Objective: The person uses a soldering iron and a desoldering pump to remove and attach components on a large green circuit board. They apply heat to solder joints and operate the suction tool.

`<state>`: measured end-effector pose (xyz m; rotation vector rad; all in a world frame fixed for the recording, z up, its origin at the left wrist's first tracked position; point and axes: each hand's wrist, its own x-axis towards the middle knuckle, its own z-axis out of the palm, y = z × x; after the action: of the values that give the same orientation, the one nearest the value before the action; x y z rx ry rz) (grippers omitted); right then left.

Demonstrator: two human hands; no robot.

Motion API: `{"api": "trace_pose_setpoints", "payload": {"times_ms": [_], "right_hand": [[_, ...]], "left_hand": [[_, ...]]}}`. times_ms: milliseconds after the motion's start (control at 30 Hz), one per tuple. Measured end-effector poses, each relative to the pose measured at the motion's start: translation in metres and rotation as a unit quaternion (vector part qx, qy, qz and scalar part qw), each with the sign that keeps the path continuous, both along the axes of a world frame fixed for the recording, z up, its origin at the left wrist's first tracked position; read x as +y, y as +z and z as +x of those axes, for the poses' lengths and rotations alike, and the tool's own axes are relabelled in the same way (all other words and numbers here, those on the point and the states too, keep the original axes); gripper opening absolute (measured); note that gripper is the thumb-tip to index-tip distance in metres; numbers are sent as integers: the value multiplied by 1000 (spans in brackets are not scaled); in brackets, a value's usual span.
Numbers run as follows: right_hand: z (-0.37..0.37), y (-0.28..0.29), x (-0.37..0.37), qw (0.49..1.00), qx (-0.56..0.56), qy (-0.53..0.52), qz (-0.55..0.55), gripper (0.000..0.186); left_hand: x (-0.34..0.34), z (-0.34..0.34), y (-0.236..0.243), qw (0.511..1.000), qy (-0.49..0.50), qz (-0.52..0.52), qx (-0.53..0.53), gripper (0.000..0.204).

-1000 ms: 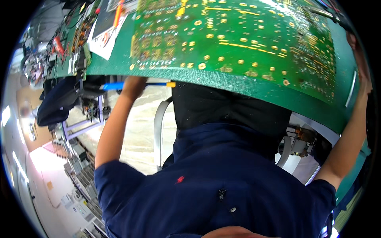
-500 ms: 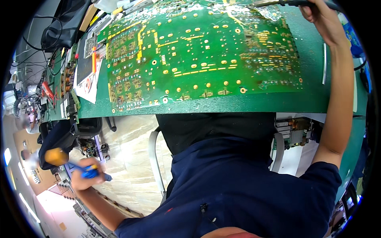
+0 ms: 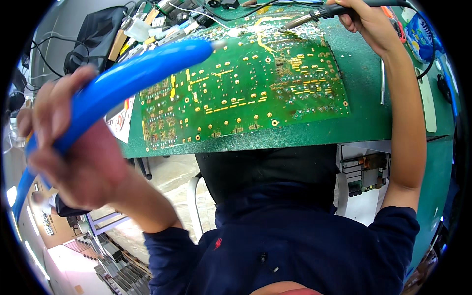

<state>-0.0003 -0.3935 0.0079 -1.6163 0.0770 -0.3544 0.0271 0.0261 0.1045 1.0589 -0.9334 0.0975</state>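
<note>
Green matting covers the workbench [image 3: 373, 123], and a large green circuit board [image 3: 246, 93] lies flat on it. Left hand [image 3: 73, 157] is raised close to the camera, fingers clenched around a blue desoldering pump [image 3: 128, 78] whose tip points at the board's upper edge. Right hand [image 3: 368, 22] grasps a soldering iron [image 3: 314, 14] over the board's far edge. Half a second ago, the left hand hung low beside the bench.

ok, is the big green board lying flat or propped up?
Flat: the circuit board lies solder side up on the green mat.
</note>
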Motion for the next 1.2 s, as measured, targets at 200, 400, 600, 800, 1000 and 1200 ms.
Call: {"api": "trace_pose_setpoints", "payload": {"times_ms": [200, 400, 600, 800, 1000, 1200], "right_hand": [[-6, 1, -1, 999, 9, -34, 6, 25], [-4, 1, -5, 999, 23, -29, 1, 23], [-4, 3, -1, 999, 34, -37, 20, 25], [-1, 3, 0, 999, 31, -24, 31, 24], [-3, -2, -8, 999, 28, -18, 37, 23], [1, 1, 1, 998, 28, -28, 46, 22]], "left_hand": [[-108, 11, -71, 997, -19, -74, 2, 19], [-132, 14, -83, 992, 50, -116, 24, 19], [-126, 24, -84, 995, 50, -82, 19, 17], [-125, 22, -85, 995, 51, -86, 19, 16], [-135, 19, -89, 994, 50, -96, 13, 16], [-138, 8, -87, 989, 48, -138, 26, 15]]}}
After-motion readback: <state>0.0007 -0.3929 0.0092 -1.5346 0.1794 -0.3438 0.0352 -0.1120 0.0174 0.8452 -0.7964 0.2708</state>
